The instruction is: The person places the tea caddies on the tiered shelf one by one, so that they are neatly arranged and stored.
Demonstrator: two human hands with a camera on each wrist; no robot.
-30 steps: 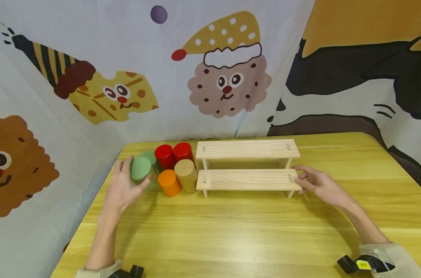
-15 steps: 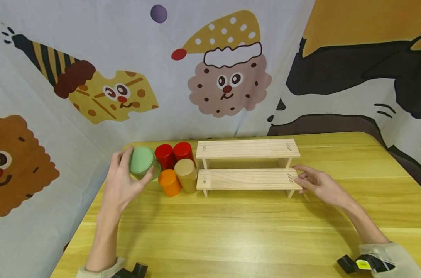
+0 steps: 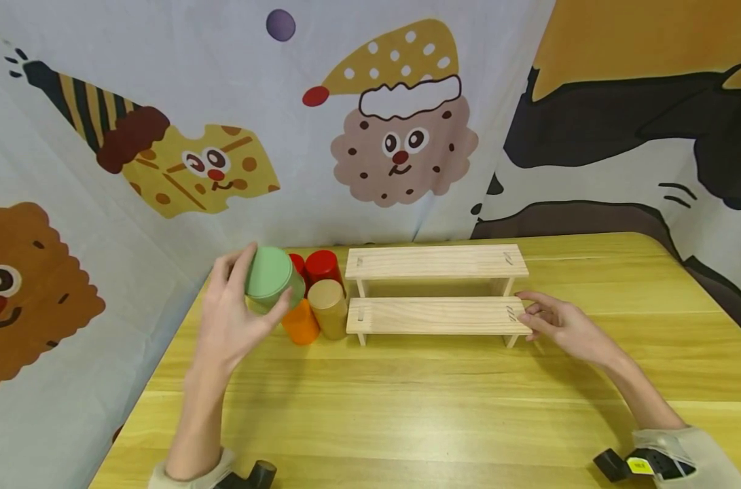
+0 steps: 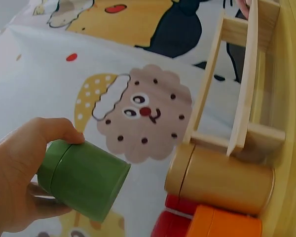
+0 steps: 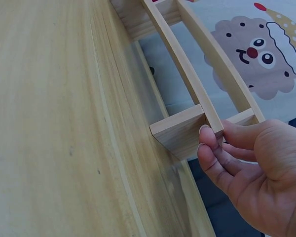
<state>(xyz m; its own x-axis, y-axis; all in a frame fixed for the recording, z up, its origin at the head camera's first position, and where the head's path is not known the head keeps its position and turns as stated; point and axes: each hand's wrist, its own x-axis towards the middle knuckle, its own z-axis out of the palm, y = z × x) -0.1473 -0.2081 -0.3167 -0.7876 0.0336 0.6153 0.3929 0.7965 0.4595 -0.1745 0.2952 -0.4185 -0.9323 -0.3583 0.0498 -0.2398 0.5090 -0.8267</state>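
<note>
A green lidded canister (image 3: pixel 269 275) is in my left hand (image 3: pixel 232 316), its thumb and fingers curled round the lid end. In the left wrist view the green canister (image 4: pixel 86 177) hangs tilted in the air, apart from the tan canister (image 4: pixel 222 180). Below and beside it in the head view stand an orange canister (image 3: pixel 301 322), a tan canister (image 3: pixel 328 309) and two red canisters (image 3: pixel 322 266), one partly hidden. My right hand (image 3: pixel 566 329) pinches the right end of the lower board of a two-step wooden rack (image 3: pixel 437 316); the right wrist view shows thumb and fingertips on the board's edge.
The rack's upper board (image 3: pixel 437 261) sits behind the lower one, close right of the canisters. A wood-grain table (image 3: pixel 419 407) extends in front. Behind it hangs a white cloth (image 3: pixel 223 68) printed with cartoon figures.
My left hand has lifted the green canister and carried it right, over the other canisters. Another green canister seen earlier is now hidden from view. The right hand and the rack have stayed put.
</note>
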